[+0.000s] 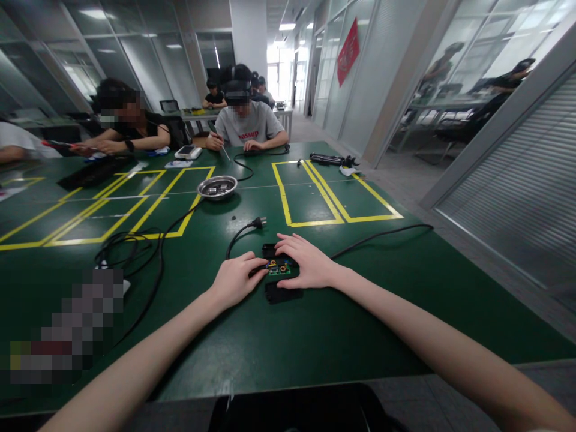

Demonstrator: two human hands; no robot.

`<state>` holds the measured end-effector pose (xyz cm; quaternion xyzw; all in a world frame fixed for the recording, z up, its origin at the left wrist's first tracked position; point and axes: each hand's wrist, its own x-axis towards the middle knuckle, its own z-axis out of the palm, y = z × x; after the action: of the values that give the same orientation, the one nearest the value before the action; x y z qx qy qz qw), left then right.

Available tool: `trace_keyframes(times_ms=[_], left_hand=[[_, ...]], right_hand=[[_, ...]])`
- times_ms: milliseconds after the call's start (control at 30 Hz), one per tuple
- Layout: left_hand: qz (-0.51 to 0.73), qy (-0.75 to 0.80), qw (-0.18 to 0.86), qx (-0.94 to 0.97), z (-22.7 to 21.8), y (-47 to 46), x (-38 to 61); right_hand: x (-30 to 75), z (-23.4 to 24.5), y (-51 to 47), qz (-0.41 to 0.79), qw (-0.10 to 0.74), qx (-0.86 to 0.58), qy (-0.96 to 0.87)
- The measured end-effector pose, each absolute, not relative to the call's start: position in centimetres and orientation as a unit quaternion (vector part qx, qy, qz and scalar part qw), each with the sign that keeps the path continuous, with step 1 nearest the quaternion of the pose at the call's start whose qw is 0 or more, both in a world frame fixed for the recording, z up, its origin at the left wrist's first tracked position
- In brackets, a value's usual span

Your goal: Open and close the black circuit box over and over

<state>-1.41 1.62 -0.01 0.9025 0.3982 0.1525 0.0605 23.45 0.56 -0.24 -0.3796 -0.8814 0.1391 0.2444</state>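
In front of me lies a small green circuit board (279,269) with copper-coloured coils on it. My left hand (240,277) pinches its left end with thumb and forefinger; whether the fingertips also hold a wire there is hidden. Around the board's right end, my right hand (310,261) is spread, thumb apart from the fingers. One black plastic case half (269,249) lies beyond the board, partly under the right fingers. Nearer to me, another black case half (282,293) lies by the right thumb. A black cord with a power plug (258,223) runs behind my left hand.
On the green table (216,354), a metal bowl (218,188) holds small metal parts. Black cables (157,270) coil at left near a blurred-out object (67,330). Another cord (382,238) runs right. Yellow tape marks rectangles. Across the table a person (249,123) holds a thin tool.
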Motion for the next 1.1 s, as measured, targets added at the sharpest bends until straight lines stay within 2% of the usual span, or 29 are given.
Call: trace_keyframes(times_ms=[400, 667, 767, 933, 1100], left_hand=[[0.167, 0.398, 0.075, 0.899, -0.1, 1.8, -1.5], [0.269, 0.354, 0.154, 0.882, 0.6, 1.8, -2.5], [0.304, 0.323, 0.186, 0.877, 1.4, 1.6, -2.9], [0.300, 0.260, 0.220, 0.891, 2.5, 0.7, -3.0], [0.258, 0.265, 0.252, 0.894, 2.4, 0.1, -3.1]], right_hand=[[24.6, 0.1, 0.3, 0.089, 0.298, -0.381, -0.870], [28.3, 1.1, 0.0, 0.073, 0.229, -0.386, -0.891], [28.4, 1.8, -0.6, 0.069, 0.230, -0.384, -0.892], [28.2, 2.7, -1.9, 0.031, 0.249, -0.333, -0.909], [27.8, 2.5, -2.2, 0.004, 0.239, -0.319, -0.917]])
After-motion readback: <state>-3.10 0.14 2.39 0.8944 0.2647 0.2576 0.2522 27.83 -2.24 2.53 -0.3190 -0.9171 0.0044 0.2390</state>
